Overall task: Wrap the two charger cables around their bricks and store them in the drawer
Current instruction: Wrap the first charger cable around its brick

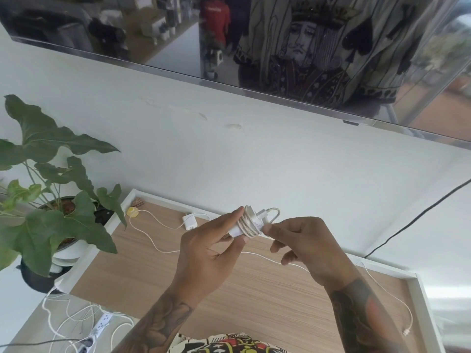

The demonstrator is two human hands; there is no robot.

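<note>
My left hand (207, 247) grips a white charger brick (248, 224) with its white cable wound around it in several turns. My right hand (303, 242) pinches the cable end against the brick's right side, where a short loop sticks up. A second white brick (188, 222) lies on the wooden cabinet top (193, 284) near the wall. Its loose cable (390, 293) trails across the top to a plug near the right edge. No drawer is visible.
A potted plant (51, 215) with large green leaves stands at the left. A power strip (102, 324) with tangled white cords lies on the floor below it. A wall-mounted screen (254, 47) hangs above. A black cable (418, 217) runs down the wall at right.
</note>
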